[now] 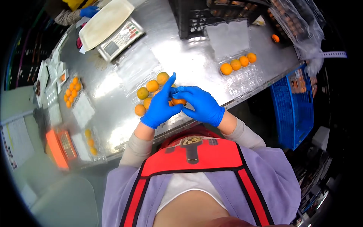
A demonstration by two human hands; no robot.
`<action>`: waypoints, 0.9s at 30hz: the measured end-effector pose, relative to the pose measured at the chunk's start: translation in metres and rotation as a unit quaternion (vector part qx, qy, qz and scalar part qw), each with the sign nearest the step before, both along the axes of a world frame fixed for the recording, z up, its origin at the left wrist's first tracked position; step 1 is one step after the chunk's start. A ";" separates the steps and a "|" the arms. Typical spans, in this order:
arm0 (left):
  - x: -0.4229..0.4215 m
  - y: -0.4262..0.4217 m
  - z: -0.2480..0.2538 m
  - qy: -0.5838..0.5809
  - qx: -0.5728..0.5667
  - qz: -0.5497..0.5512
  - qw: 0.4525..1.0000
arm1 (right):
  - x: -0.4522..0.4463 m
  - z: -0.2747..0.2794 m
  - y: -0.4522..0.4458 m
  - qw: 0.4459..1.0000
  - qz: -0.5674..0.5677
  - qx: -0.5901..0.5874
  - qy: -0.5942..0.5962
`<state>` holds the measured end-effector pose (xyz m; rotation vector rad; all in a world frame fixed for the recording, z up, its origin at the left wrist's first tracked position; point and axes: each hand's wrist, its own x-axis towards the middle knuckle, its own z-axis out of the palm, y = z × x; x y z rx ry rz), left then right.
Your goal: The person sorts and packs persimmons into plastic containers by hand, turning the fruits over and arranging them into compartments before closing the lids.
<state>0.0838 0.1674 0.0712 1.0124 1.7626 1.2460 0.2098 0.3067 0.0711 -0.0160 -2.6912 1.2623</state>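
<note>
My left hand [159,106], in a blue glove, lies over a group of oranges in a clear plastic tray at the table's near edge. One of its fingers points up and away, and its thumb stretches towards the right. My right hand [201,105], gloved too, curls its fingers and thumb around an orange [179,101] between the two hands. More oranges [152,86] show to the left of and behind my left hand, some yellowish green. My hands hide part of the group.
Scale [119,39] at back left; black crate [189,22] at the back. On the right, a clear tray [244,81] has a row of oranges [236,64]. Smaller orange fruits [72,92] and an orange-coloured device [60,148] stand left. A blue crate [283,113] is beyond the right edge. Another person's gloved hand [89,11] shows top left.
</note>
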 end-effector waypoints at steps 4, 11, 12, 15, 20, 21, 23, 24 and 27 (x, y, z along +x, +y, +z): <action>0.011 0.021 -0.007 -0.030 -0.014 -0.072 0.997 | 0.024 -0.017 0.011 0.996 -0.078 -0.046 -0.017; 0.021 0.044 -0.017 -0.147 0.032 -0.027 0.988 | 0.077 -0.039 0.063 0.919 -0.309 -0.243 -0.029; 0.017 0.044 -0.016 -0.100 0.040 -0.024 0.994 | 0.092 -0.050 0.088 0.912 -0.367 -0.182 -0.008; 0.007 0.035 -0.027 -0.167 0.052 0.028 0.984 | 0.124 -0.074 0.169 0.878 -0.470 -0.001 0.095; -0.008 0.016 -0.042 -0.204 0.053 0.124 0.970 | 0.143 -0.111 0.241 0.891 -0.408 0.161 0.116; -0.010 0.012 -0.044 -0.213 0.051 0.136 0.966 | 0.145 -0.123 0.248 0.909 -0.390 0.109 0.094; -0.012 -0.001 -0.044 -0.201 0.048 0.148 0.967 | 0.149 -0.132 0.259 0.920 -0.390 0.003 0.045; -0.012 -0.006 -0.044 -0.188 0.045 0.157 0.969 | 0.148 -0.132 0.261 0.922 -0.385 0.002 0.044; -0.019 -0.021 -0.038 -0.172 0.027 0.221 0.960 | 0.143 -0.135 0.270 0.880 -0.472 0.033 0.028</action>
